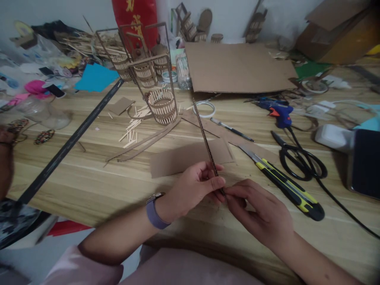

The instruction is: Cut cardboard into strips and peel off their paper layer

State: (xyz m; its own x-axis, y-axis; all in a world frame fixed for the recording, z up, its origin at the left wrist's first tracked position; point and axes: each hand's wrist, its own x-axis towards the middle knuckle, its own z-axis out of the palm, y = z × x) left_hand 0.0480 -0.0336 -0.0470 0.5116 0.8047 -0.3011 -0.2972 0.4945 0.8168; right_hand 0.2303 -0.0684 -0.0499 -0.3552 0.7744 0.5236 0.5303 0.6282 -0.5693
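A long, thin cardboard strip (204, 136) runs up and away from my hands, its corrugated edge showing. My left hand (197, 186) grips it near its lower end between thumb and fingers. Close beside, my right hand (258, 209) pinches the bottom tip of the same strip. Beyond the hands a flat cardboard piece (190, 156) lies on the wooden table (118, 194). A yellow and black utility knife (285, 186) rests to the right, its blade pointing away. Behind the flat piece are a roll of white tape (204, 109) and a pen (233, 130).
Small slatted baskets (162, 107) with tall handles stand behind loose sticks (132, 128). Black scissors (299, 158), a blue glue gun (280, 114) and a dark phone (366, 162) lie right. A large cardboard sheet (237, 67) is at the back; another person's arm (6, 162) is far left.
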